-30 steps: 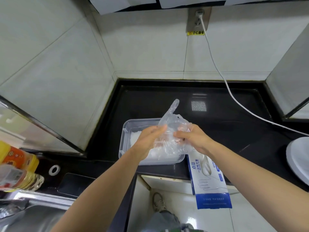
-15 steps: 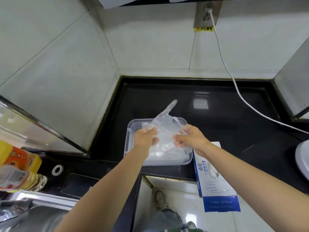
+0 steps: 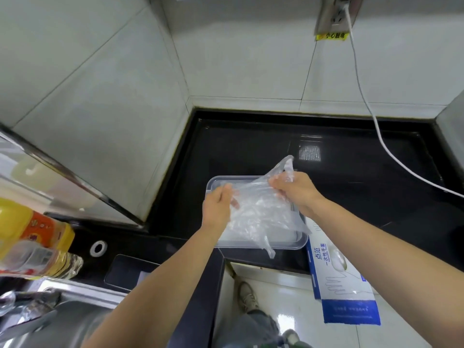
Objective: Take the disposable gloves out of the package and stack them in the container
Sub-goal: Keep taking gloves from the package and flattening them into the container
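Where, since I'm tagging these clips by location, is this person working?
Most likely a home kitchen: a black countertop set against tiled walls, a steel sink at lower left, and what looks like a cooking-oil bottle beside it.

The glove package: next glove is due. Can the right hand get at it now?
Probably not yet: the right hand grips the clear glove over the container. The package lies bare beside the container, near that wrist, so letting go should suffice.

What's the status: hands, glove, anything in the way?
Left hand and right hand both pinch a clear glove, spread above the container. Package lies right of it, overhanging the counter edge. Nothing seen blocking the container.
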Demonstrator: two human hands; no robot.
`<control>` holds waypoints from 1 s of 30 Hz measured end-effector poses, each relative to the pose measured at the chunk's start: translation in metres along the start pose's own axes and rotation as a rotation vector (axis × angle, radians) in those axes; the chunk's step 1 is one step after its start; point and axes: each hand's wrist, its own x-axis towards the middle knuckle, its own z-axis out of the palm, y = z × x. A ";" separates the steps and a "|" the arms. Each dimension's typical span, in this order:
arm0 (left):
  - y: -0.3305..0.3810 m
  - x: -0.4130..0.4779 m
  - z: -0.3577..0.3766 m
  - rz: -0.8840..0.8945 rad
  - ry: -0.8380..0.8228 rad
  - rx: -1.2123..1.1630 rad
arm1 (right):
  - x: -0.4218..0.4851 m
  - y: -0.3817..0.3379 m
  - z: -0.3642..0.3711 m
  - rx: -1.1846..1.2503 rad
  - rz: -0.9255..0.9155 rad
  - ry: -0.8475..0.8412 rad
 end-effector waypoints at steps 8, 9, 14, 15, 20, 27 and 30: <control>-0.012 0.006 0.010 0.117 0.131 0.536 | 0.006 -0.014 -0.022 -0.085 -0.392 0.421; -0.012 0.007 0.013 0.142 0.122 0.628 | 0.001 -0.020 -0.021 -0.111 -0.532 0.436; -0.015 0.017 0.023 0.103 0.054 0.825 | -0.010 -0.014 0.009 -0.463 -0.620 -0.073; -0.015 0.018 0.023 0.078 0.030 0.862 | -0.006 -0.001 0.015 -0.611 -0.509 -0.166; -0.018 0.011 0.022 0.082 0.048 0.864 | 0.010 0.054 0.038 -0.925 -0.161 -0.274; -0.014 0.012 0.044 0.547 -0.091 1.122 | 0.020 0.071 0.055 -0.946 -0.079 -0.347; -0.031 0.023 0.049 0.176 -0.316 1.198 | 0.023 0.074 0.051 -0.957 -0.036 -0.393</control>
